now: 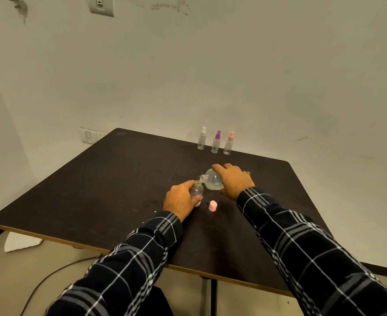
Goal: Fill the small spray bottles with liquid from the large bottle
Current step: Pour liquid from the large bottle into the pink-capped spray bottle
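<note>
Two dark plaid sleeves (pixel 142 258) reach in over the near edge of the dark surface (pixel 96 179). The left hand (pixel 180 201) grips a small clear bottle (pixel 197 190) that stands upright near the middle of the surface, its neck open. The hand's fingers (pixel 198 198) are curled round the bottle's lower body. The right hand (pixel 233 181) holds the large bottle (pixel 212 180) from above, fingers wrapped over its body. The large bottle is tipped onto its side so that its open mouth meets the small clear bottle's neck (whether liquid runs between them is too fine to tell). A ring (pixel 248 172) sits on one finger of the right hand. A pink cap (pixel 213 205) stands on the surface just beside the small clear bottle, between the two wrists. Along the far edge, well apart from the hands, three capped bottles stand upright in a row: a white-topped spray bottle (pixel 201 140), a purple-topped spray bottle (pixel 215 143) and a pink-topped spray bottle (pixel 228 144). Past the left corner of the near edge, a white cloth (pixel 21 241) lies on the floor, with a dark cable (pixel 51 275) near it.
</note>
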